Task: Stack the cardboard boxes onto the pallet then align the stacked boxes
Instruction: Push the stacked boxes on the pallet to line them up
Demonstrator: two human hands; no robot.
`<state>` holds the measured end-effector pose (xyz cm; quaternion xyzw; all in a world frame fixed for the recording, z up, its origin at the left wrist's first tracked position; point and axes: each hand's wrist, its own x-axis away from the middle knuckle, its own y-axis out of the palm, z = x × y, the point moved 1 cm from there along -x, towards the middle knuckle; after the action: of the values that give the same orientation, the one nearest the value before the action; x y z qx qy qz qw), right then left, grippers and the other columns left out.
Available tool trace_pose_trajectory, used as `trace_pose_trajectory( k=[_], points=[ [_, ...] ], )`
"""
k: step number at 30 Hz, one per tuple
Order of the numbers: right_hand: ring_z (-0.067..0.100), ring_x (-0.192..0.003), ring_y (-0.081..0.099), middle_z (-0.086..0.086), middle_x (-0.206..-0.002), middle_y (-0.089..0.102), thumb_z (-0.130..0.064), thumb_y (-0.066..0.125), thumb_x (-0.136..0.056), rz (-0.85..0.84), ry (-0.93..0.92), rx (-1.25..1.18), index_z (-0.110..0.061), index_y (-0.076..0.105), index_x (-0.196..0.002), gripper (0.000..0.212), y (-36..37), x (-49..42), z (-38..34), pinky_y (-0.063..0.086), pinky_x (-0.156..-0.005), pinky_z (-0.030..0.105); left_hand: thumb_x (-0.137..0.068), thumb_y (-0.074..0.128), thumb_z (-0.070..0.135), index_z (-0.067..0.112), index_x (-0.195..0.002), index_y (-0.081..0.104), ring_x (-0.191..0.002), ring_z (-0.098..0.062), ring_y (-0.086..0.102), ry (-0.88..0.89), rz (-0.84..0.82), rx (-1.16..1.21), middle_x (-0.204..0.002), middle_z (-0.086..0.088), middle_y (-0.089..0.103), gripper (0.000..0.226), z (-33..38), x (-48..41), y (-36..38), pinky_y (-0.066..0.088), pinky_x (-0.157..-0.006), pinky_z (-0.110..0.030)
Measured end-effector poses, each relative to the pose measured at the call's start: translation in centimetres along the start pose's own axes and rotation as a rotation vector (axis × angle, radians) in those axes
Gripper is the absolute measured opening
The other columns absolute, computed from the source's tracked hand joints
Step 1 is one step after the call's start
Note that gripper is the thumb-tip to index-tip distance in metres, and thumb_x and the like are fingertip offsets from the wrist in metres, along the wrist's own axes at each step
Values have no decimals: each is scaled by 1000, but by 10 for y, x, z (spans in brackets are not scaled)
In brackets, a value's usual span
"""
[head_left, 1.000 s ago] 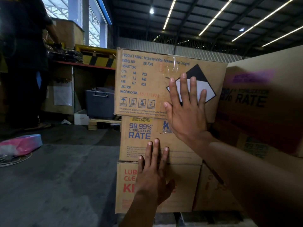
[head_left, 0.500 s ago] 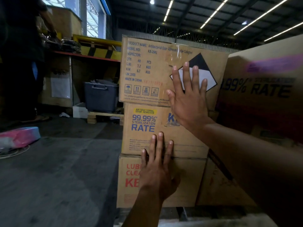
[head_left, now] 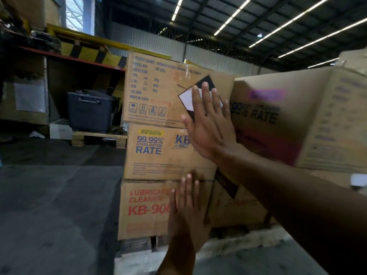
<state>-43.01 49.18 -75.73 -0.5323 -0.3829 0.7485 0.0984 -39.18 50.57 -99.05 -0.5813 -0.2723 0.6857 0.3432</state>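
- Aligning phase: top box over middle box over bottom box.
- Right grip spread flat on top box; left grip flat on bottom box; nothing held.
- Next, likely: push faces flush.

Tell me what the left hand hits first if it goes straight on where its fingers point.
Probably the middle box: the left hand lies flat on the bottom box, its fingertips pointing up near the middle box's lower edge.

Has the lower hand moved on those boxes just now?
Yes. The left hand slid down: its fingertips, earlier up the middle box, now just reach its seam with the bottom box.
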Motion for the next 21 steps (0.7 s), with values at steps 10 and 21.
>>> trace_pose_trajectory(
  k=[10,21],
  points=[
    [27,-155,-12,9,-169,-11,-51,22,-107,94,-71,-86,-15,-5,-161,71,-86,60,37,-7,-124,47,-91,22,69,10,-159,-4,-152,-36,-14,147,-129,-129,-165,-18,-10,93,117,-8,-68,-21,-116,-52],
    [28,-153,-21,9,-166,-23,-53,22,-106,133,-151,-145,-16,-16,-158,74,-121,128,200,-13,-123,46,-87,31,66,9,-152,40,-147,-41,28,10,-193,-218,-158,-20,33,87,247,-13,-23,0,-121,-50]
  ],
)
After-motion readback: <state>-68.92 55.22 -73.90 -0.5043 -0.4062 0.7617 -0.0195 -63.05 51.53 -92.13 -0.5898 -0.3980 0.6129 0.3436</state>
